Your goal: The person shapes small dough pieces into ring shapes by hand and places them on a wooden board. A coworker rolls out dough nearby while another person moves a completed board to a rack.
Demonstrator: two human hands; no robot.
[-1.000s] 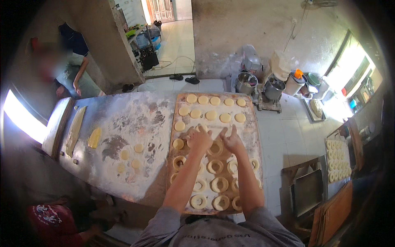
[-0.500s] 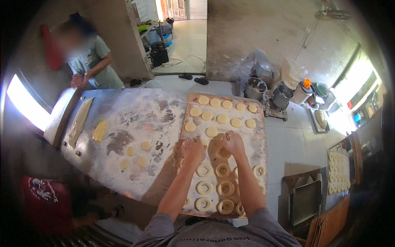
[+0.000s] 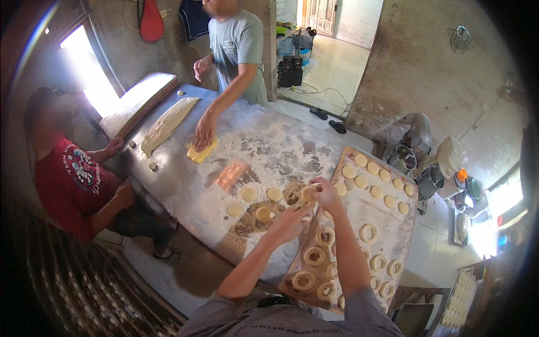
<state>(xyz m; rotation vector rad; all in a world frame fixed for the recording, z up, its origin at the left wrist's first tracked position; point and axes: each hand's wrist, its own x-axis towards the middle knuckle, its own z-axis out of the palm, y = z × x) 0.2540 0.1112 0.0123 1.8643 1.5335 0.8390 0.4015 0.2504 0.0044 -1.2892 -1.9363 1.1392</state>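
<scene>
Dough round (image 3: 307, 194) is up off the table, pinched in the right hand (image 3: 325, 196), fingers curled around its edge, right over the spot where the floury metal table (image 3: 185, 191) meets the wooden board (image 3: 359, 253). The left hand (image 3: 289, 222) sits just below and beside it, fingers bent inward toward the same piece; can't really tell if it's actually gripping the dough or just touching it, too small to see. On the table just left of the hands there are a few more flat dough discs (image 3: 249, 194), not holed. The board has plain rounds (image 3: 373, 168) lined up along its far end and ring-shaped pieces (image 3: 314, 256) with holes spread over the near end. Across the table a person in a grey shirt (image 3: 238, 45) has one hand pressed on a yellow block of dough (image 3: 201, 151), with a long rolled-out strip of dough (image 3: 168, 123) next to that. A person in a red shirt (image 3: 70, 180) sits at the left side of the table. A metal mixer (image 3: 418, 140) stands past the far end of the board.
</scene>
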